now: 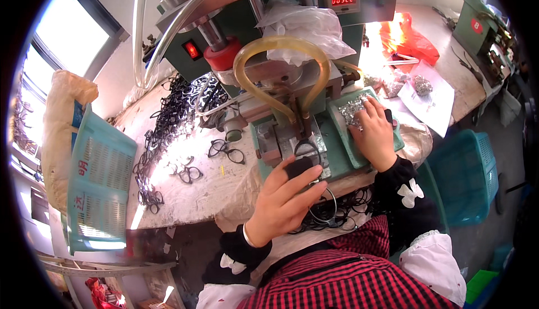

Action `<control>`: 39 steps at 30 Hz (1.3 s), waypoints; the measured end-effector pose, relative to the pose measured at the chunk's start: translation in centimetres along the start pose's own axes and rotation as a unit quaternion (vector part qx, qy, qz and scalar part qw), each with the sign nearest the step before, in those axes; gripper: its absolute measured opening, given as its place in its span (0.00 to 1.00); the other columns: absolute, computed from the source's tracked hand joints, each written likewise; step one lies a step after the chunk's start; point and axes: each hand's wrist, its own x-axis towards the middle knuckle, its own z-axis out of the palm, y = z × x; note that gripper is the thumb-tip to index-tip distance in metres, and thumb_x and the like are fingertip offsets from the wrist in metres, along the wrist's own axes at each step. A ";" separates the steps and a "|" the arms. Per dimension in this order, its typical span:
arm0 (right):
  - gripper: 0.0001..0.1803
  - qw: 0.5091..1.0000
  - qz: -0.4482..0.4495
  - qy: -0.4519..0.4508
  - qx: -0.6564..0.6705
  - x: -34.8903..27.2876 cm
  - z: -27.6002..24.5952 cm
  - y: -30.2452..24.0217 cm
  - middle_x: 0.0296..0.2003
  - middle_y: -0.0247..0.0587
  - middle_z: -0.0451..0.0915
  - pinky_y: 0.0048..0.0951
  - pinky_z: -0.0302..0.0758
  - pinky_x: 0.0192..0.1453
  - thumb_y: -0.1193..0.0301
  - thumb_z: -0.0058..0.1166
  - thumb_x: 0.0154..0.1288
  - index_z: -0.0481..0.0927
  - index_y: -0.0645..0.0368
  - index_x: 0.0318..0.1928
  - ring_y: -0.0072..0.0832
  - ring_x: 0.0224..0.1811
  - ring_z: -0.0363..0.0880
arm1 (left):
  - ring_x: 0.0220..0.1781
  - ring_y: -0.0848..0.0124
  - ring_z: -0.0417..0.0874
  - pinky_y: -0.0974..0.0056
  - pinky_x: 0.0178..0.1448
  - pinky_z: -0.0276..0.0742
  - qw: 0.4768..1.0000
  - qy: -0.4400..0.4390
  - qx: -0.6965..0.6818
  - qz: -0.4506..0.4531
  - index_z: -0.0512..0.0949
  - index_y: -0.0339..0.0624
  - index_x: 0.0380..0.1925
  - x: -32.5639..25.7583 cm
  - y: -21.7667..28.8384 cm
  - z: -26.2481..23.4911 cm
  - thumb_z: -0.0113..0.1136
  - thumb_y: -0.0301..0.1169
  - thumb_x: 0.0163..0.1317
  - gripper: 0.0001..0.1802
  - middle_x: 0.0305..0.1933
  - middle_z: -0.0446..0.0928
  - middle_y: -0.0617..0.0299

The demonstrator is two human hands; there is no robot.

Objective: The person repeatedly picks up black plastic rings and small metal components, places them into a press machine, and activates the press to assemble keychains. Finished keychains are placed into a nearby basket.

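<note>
My left hand (285,199) grips a black eyeglass frame (318,153), with a dark cover on one finger. One rim of the frame lies at the metal fixture (271,147) of a green bench press; the other rim hangs below my fingers. Just above that rim, the two dark prongs of the machine's head (303,125) point down, joined to a looped yellowish hose (242,65). My right hand (375,138) reaches into a green tray (349,150) of small silvery metal parts (349,110). Its fingers are bent together at the pile, and whatever is between the fingertips is hidden.
Many black eyeglass frames (177,104) are heaped on the worktable's left, with more on my lap. A teal basket (104,180) stands left, another teal basket (463,177) right. Behind the tray lie a red plastic bag (418,42) and a white sheet (435,107).
</note>
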 end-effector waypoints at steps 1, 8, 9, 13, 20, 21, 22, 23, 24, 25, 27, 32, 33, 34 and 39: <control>0.06 1.000 0.004 0.017 -0.019 0.1 -0.1 0.0 0.56 0.50 0.81 0.46 0.76 0.65 0.74 0.68 0.54 0.84 0.57 0.33 0.49 0.67 0.75 | 0.56 0.51 0.85 0.46 0.70 0.77 1.000 -0.002 0.003 0.001 0.86 0.48 0.49 -0.5 0.4 -0.4 0.74 0.22 0.54 0.21 0.58 0.85 0.55; 0.04 0.992 0.036 0.071 0.103 -0.4 -1.0 0.3 0.40 0.42 0.86 0.41 0.79 0.53 0.76 0.64 0.58 0.85 0.58 0.35 0.44 0.50 0.84 | 0.55 0.64 0.82 0.62 0.61 0.76 0.911 0.259 0.193 -0.257 0.81 0.34 0.48 -4.4 -7.2 -6.1 0.59 0.17 0.69 0.10 0.51 0.82 0.53; 0.04 0.990 0.038 0.069 0.116 -0.3 -0.9 0.0 0.39 0.42 0.87 0.41 0.79 0.51 0.76 0.64 0.59 0.85 0.57 0.36 0.44 0.48 0.84 | 0.50 0.67 0.82 0.63 0.57 0.76 0.917 0.254 0.153 -0.267 0.82 0.35 0.46 -4.3 -10.1 -6.1 0.60 0.20 0.70 0.08 0.48 0.83 0.55; 0.05 0.982 0.052 0.093 0.156 0.5 -0.6 -1.2 0.36 0.41 0.87 0.39 0.79 0.46 0.76 0.62 0.62 0.86 0.57 0.39 0.42 0.43 0.84 | 0.43 0.45 0.84 0.48 0.48 0.80 0.842 0.086 0.313 -0.431 0.85 0.34 0.40 -4.7 -20.9 -2.1 0.66 0.32 0.57 0.14 0.42 0.81 0.41; 0.08 0.972 0.121 0.095 0.178 -4.1 -4.5 1.2 0.37 0.46 0.86 0.38 0.78 0.51 0.83 0.63 0.61 0.86 0.61 0.41 0.44 0.42 0.84 | 0.38 0.45 0.84 0.48 0.45 0.79 0.847 0.046 0.296 -0.439 0.84 0.39 0.30 -10.7 -25.9 -1.5 0.65 0.30 0.58 0.05 0.36 0.83 0.46; 0.09 0.973 0.125 0.109 0.163 -5.2 -5.3 1.8 0.37 0.45 0.86 0.37 0.78 0.51 0.83 0.64 0.60 0.85 0.62 0.41 0.43 0.42 0.84 | 0.42 0.46 0.83 0.48 0.47 0.77 0.866 0.086 0.292 -0.398 0.82 0.39 0.32 -11.5 -25.4 -2.7 0.63 0.28 0.61 0.04 0.37 0.83 0.47; 0.09 0.972 0.132 0.118 0.154 -6.1 -6.0 2.3 0.37 0.45 0.86 0.36 0.78 0.51 0.84 0.64 0.60 0.85 0.62 0.41 0.42 0.42 0.84 | 0.45 0.46 0.81 0.48 0.50 0.76 0.862 0.083 0.353 -0.355 0.80 0.38 0.37 -12.0 -24.8 -4.1 0.63 0.29 0.64 0.06 0.38 0.83 0.48; 0.08 0.967 0.162 0.118 0.160 -6.8 -6.6 2.6 0.38 0.44 0.86 0.35 0.78 0.51 0.84 0.64 0.60 0.85 0.63 0.40 0.40 0.43 0.84 | 0.45 0.45 0.80 0.49 0.50 0.75 0.873 0.132 0.307 -0.355 0.78 0.37 0.38 -12.5 -23.9 -5.3 0.61 0.30 0.68 0.07 0.39 0.82 0.47; 0.08 0.957 0.199 0.123 0.171 -7.2 -7.0 2.6 0.38 0.44 0.86 0.34 0.77 0.51 0.84 0.64 0.60 0.85 0.63 0.40 0.39 0.43 0.84 | 0.41 0.52 0.82 0.54 0.48 0.76 0.868 0.168 0.281 -0.372 0.75 0.37 0.41 -12.7 -23.0 -6.6 0.57 0.31 0.75 0.08 0.38 0.82 0.50; 0.08 0.944 0.241 0.116 0.195 -7.3 -7.4 2.4 0.39 0.43 0.86 0.32 0.77 0.50 0.85 0.63 0.61 0.86 0.64 0.41 0.37 0.43 0.85 | 0.37 0.59 0.81 0.58 0.44 0.76 0.873 0.253 0.154 -0.387 0.74 0.38 0.42 -12.9 -21.9 -7.4 0.54 0.32 0.77 0.08 0.36 0.82 0.52; 0.09 0.944 0.201 0.090 0.246 -6.4 -7.7 1.0 0.39 0.43 0.86 0.32 0.77 0.50 0.85 0.63 0.61 0.86 0.64 0.41 0.36 0.44 0.84 | 0.31 0.69 0.79 0.64 0.37 0.75 0.847 0.340 -0.004 -0.409 0.72 0.38 0.44 -12.5 -20.1 -8.3 0.50 0.33 0.80 0.09 0.33 0.81 0.56; 0.12 0.918 0.046 0.004 0.393 0.4 -7.3 -5.2 0.37 0.43 0.85 0.32 0.78 0.49 0.85 0.64 0.56 0.87 0.63 0.42 0.36 0.42 0.84 | 0.26 0.77 0.73 0.70 0.31 0.69 0.819 0.300 -0.030 -0.489 0.72 0.37 0.47 -9.9 -17.7 -5.2 0.52 0.36 0.80 0.11 0.28 0.77 0.62; 0.15 0.900 0.035 0.026 0.433 1.8 -6.3 -6.8 0.38 0.42 0.85 0.32 0.79 0.49 0.84 0.65 0.54 0.86 0.63 0.45 0.34 0.41 0.84 | 0.28 0.78 0.72 0.70 0.33 0.68 0.839 0.268 -0.006 -0.474 0.73 0.36 0.45 -9.5 -17.2 -4.3 0.53 0.36 0.79 0.12 0.29 0.76 0.64; 0.20 0.874 0.074 0.021 0.480 2.6 -5.6 -8.3 0.38 0.40 0.85 0.31 0.79 0.50 0.84 0.65 0.55 0.83 0.64 0.51 0.31 0.41 0.84 | 0.29 0.78 0.72 0.69 0.35 0.69 0.835 0.280 -0.061 -0.469 0.75 0.35 0.43 -9.1 -16.7 -3.3 0.55 0.35 0.78 0.12 0.30 0.75 0.65; 0.27 0.808 0.188 0.008 0.559 2.5 -4.0 -10.9 0.37 0.37 0.84 0.28 0.77 0.54 0.82 0.65 0.58 0.76 0.67 0.60 0.23 0.45 0.83 | 0.38 0.76 0.81 0.70 0.44 0.77 0.780 0.289 -0.246 -0.499 0.79 0.39 0.49 -8.5 -11.1 -2.2 0.56 0.34 0.79 0.10 0.40 0.80 0.65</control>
